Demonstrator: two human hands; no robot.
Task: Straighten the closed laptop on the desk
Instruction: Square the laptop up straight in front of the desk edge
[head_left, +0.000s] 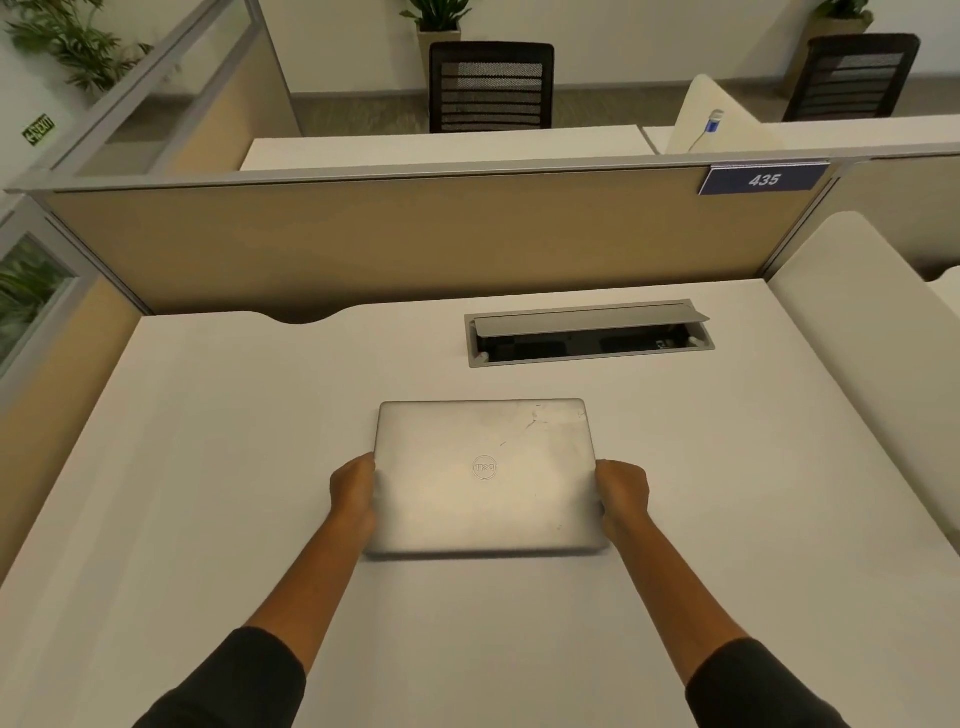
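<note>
The closed silver laptop (485, 475) lies flat in the middle of the white desk (208, 467), its edges about square with the desk's front, with the open cable box (589, 332) beyond it. The left hand (354, 496) clasps its left edge and the right hand (622, 493) clasps its right edge, fingers curled around the sides. A blue sign (763, 179) reading 435 sits on the partition (389, 239).

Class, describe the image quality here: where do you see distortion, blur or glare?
Head view: wide-angle bending curves the partition and desk edges; the laptop lid shows soft glare, its near edge slightly blurred; shadows are faint and diffuse.
</note>
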